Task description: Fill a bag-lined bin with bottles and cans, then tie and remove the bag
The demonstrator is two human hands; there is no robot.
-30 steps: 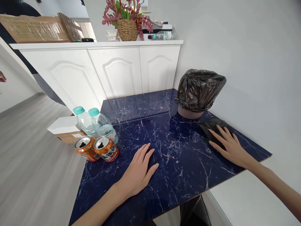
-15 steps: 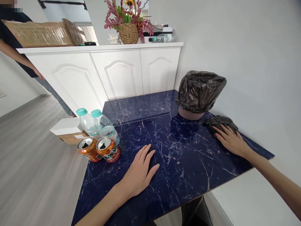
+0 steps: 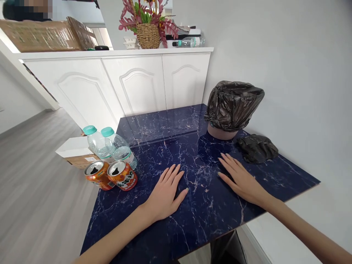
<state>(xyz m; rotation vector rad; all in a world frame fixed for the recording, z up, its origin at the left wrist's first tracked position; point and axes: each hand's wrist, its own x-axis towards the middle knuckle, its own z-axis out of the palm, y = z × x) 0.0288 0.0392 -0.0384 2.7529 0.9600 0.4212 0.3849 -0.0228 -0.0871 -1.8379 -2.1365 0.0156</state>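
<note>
My left hand (image 3: 165,192) lies flat and open on the dark blue marble table (image 3: 192,220), fingers stretched out, holding nothing. My right hand (image 3: 240,179) also rests flat and open on the tabletop, to the right of the left. A crumpled black plastic bag (image 3: 257,148) lies on the table just beyond the right hand, apart from it. Behind it stands a small bin (image 3: 222,131) lined with a black bag (image 3: 233,104). At the table's left edge stand two orange drink cans (image 3: 111,175) and two water bottles (image 3: 110,145) with teal caps.
A white cabinet (image 3: 123,84) runs along the back, carrying a cardboard box (image 3: 44,35), a wicker basket of flowers (image 3: 148,31) and a lying bottle (image 3: 189,42). A small white-topped box (image 3: 74,152) sits on the wooden floor at left. Part of another person (image 3: 24,9) shows behind the cardboard box.
My right hand has left the crumpled black bag and slid leftward onto the bare tabletop. The left hand has stayed put. The person at the back left has moved behind the cardboard box.
</note>
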